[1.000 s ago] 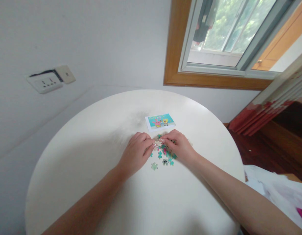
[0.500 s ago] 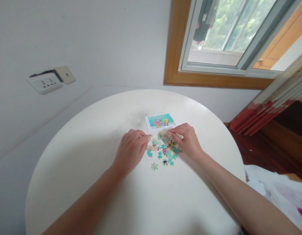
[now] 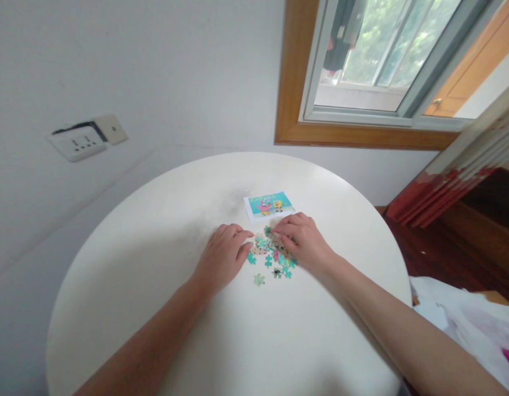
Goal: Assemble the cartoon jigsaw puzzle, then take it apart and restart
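A small pile of jigsaw puzzle pieces [image 3: 268,260], teal, pink and beige, lies loose on the white round table [image 3: 155,242]. To its left is my left hand [image 3: 225,250], palm down, thumb and index finger parted at the pile's edge with nothing seen between them. My right hand [image 3: 301,239] reaches over the pile's upper right, its fingertips closed at a green puzzle piece [image 3: 267,230]; the fingers hide some pieces. Just beyond the pile lies a picture card [image 3: 271,204] with cartoon figures on teal. A pale green piece [image 3: 259,280] sits apart at the near side.
A wall socket [image 3: 83,142] is at the left. Behind the table stand a white wall and a wood-framed window [image 3: 361,135]. At the right hang a red and cream curtain [image 3: 427,190] and, lower down, white plastic bags [image 3: 456,313].
My right hand has moved left and slightly nearer, over the pile. My left thumb and index finger, pinched together before, have come apart. Pieces at the pile's top have shifted.
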`<state>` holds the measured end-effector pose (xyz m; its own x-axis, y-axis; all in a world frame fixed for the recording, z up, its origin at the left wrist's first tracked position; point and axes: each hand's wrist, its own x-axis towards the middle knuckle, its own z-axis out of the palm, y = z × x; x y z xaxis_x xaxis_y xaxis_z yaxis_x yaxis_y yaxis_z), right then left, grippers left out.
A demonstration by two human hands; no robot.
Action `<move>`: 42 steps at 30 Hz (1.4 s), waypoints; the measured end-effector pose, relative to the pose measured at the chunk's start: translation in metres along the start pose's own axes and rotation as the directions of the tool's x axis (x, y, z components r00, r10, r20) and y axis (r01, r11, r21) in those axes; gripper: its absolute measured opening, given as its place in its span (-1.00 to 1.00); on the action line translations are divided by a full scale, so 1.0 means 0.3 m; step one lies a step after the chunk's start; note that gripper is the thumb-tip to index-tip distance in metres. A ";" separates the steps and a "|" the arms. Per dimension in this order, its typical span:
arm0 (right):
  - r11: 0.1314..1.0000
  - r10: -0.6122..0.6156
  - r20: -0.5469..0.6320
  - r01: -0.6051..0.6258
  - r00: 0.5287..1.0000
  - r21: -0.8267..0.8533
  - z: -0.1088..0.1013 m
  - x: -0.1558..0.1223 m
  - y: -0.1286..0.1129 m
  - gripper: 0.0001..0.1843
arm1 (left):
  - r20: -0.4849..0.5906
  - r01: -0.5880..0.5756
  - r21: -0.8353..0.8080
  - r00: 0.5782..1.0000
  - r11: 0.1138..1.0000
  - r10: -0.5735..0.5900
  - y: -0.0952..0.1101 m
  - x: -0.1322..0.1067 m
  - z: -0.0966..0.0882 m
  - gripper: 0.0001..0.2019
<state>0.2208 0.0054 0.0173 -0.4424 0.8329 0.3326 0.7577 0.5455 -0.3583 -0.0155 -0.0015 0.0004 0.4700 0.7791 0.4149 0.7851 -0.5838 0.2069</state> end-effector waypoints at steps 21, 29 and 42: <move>0.996 0.086 0.058 -0.087 0.995 0.008 -0.075 -0.024 0.145 -0.67 | 0.064 -0.015 -0.141 0.998 0.990 0.024 -0.022 -0.011 0.002 -0.90; 0.990 0.067 -0.001 -0.066 0.998 -0.125 0.027 0.024 0.087 -0.76 | 0.012 -0.002 -0.161 1.000 0.987 0.004 0.017 0.004 0.016 -0.83; 0.974 -0.087 -0.022 0.090 0.996 0.206 0.019 0.025 -0.024 -0.92 | -0.021 -0.060 -0.255 0.998 0.965 0.057 0.079 0.038 0.015 -0.77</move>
<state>0.2093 0.0082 0.0176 -0.4959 0.7799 0.3818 0.5998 0.6256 -0.4989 0.0102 -0.0053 0.0059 0.5052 0.7399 0.4443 0.6265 -0.6685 0.4009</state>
